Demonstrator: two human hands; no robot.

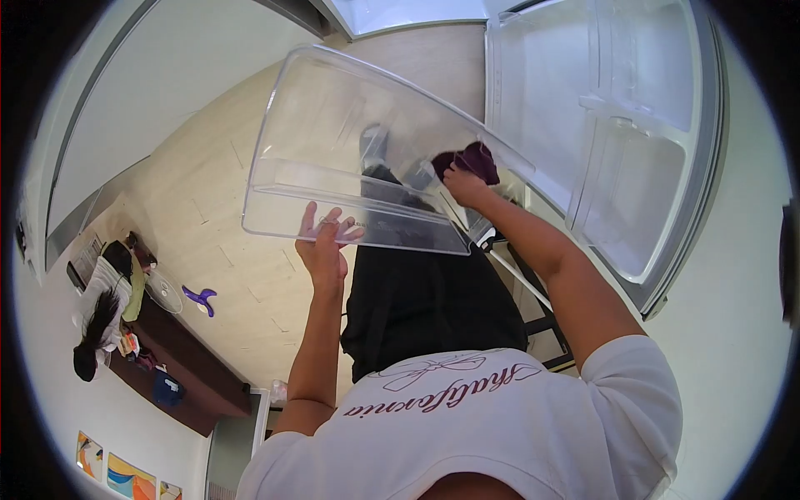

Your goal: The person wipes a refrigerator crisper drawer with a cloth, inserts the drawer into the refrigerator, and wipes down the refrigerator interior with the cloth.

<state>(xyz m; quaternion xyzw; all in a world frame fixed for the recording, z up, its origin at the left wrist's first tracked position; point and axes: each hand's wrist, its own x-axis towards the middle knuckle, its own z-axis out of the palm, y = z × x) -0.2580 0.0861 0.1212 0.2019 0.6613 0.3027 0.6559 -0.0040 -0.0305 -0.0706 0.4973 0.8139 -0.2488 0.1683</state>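
A large clear plastic fridge drawer is held up in front of me, tilted, with the floor and my legs visible through it. My left hand grips its near edge, fingers curled against the plastic. In my right hand is a bunched dark maroon cloth. This cloth lies at the drawer's right side and seems to touch it; some of those fingers are hidden by the fabric.
At the upper right stands an open fridge door with clear shelf bins. A dark brown bench holding clothes and a cap runs along the left. A purple object lies on the pale floor. Dark-framed items are beside my right leg.
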